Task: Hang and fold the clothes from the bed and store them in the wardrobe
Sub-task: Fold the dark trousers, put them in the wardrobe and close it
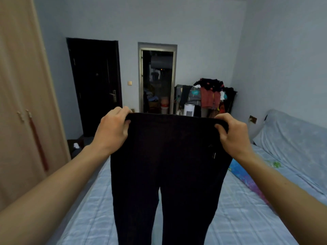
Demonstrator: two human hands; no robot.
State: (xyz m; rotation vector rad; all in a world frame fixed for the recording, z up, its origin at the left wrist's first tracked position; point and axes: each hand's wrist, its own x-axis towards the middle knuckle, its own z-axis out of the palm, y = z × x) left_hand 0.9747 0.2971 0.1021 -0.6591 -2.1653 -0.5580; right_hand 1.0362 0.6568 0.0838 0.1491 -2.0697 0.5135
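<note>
The bed (238, 218) fills the lower frame, pale blue checked cover, w/ the closed wardrobe (23, 103) along its left side. Over the middle of the bed you've got the dark trousers (166, 165) hanging upright by the waistband, both legs dropping straight and apart, out of view at the bottom, so can't tell if the hems touch the cover.

To do this step well, I'd say: keep the waistband stretched level btw both hands, check the side seams run straight, then bring one leg over the other so they match before you lower the pair flat on the bed for folding. Don't let the legs twist on the way down.

Your left hand (113, 128) grasps the waistband's left corner, fingers curled over the top edge, thumb in front. Your right hand (230, 133) pinches the right corner the same way. Both arms reach out fwd, roughly level, wrists a bit raised.

A patterned cloth (247, 179) lies near the bed's right edge.
</note>
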